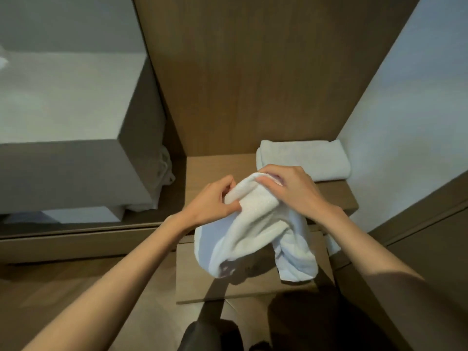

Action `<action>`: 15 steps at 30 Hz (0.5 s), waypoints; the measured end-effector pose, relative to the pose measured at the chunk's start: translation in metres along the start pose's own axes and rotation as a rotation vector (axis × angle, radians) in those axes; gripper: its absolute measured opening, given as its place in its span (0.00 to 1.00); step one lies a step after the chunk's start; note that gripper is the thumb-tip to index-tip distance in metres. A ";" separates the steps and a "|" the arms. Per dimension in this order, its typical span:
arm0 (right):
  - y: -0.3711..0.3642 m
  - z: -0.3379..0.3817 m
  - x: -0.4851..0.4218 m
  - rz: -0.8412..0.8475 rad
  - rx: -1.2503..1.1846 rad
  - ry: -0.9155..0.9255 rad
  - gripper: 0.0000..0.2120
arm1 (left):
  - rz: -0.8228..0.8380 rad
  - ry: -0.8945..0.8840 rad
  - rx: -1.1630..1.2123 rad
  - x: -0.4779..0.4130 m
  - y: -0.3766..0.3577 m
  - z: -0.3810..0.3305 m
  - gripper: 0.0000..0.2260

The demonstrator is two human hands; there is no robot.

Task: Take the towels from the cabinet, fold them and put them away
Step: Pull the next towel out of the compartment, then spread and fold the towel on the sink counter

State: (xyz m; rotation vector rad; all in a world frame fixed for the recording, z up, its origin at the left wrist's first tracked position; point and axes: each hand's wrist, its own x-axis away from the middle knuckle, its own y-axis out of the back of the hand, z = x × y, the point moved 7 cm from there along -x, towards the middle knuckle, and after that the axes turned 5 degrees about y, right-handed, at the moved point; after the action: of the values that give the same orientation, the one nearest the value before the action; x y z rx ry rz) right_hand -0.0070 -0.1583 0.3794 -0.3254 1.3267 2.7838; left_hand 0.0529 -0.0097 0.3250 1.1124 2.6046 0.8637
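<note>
A white towel (253, 231) hangs crumpled in the air over the front edge of the wooden cabinet shelf (217, 171). My left hand (215, 201) pinches its upper left edge with curled fingers. My right hand (291, 188) grips the top of the same towel, fingers curled over the cloth. Behind my right hand a folded white towel (304, 158) lies flat at the back right of the shelf, against the white wall.
A large grey box (76, 148) fills the left compartment, with bunched white cloth (164, 171) beside it. A brown cardboard-like panel (253, 279) lies below the hanging towel. The cabinet's wooden back (253, 72) rises behind the shelf. A white wall (405, 110) stands at right.
</note>
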 end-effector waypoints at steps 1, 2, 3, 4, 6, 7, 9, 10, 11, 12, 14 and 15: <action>0.021 0.019 -0.003 0.023 0.009 0.005 0.09 | -0.003 -0.004 -0.012 0.007 0.015 -0.022 0.11; 0.040 0.038 -0.006 0.050 0.019 0.013 0.09 | -0.008 -0.004 -0.022 0.014 0.030 -0.043 0.11; 0.060 0.057 -0.008 0.070 0.032 0.024 0.09 | -0.012 -0.006 -0.025 0.023 0.046 -0.064 0.12; 0.079 0.075 -0.009 0.084 0.043 0.041 0.09 | -0.021 -0.011 -0.022 0.032 0.061 -0.085 0.12; 0.115 0.111 -0.010 0.107 0.046 0.069 0.09 | -0.049 -0.017 -0.015 0.052 0.093 -0.128 0.16; 0.132 0.129 -0.010 0.116 0.045 0.075 0.09 | -0.056 -0.022 -0.020 0.062 0.108 -0.149 0.20; 0.163 0.162 -0.011 0.127 0.057 0.099 0.09 | -0.067 -0.046 -0.038 0.080 0.134 -0.187 0.23; 0.178 0.178 -0.010 0.126 0.071 0.116 0.09 | -0.068 -0.052 -0.058 0.089 0.146 -0.202 0.22; 0.192 0.194 -0.009 0.120 0.085 0.136 0.10 | -0.069 -0.046 -0.084 0.098 0.156 -0.214 0.21; 0.205 0.209 -0.008 0.110 0.091 0.158 0.10 | -0.078 -0.037 -0.113 0.107 0.166 -0.226 0.23; 0.226 0.234 -0.003 0.091 0.070 0.206 0.10 | -0.112 -0.052 -0.130 0.125 0.183 -0.245 0.27; 0.234 0.244 0.000 0.081 0.057 0.227 0.09 | -0.137 -0.078 -0.121 0.134 0.191 -0.255 0.27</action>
State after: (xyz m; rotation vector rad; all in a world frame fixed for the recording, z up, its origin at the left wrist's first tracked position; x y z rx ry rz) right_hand -0.0780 -0.1175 0.7074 -0.6151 1.4933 2.8378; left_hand -0.0223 0.0775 0.6508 0.9063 2.4949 0.9143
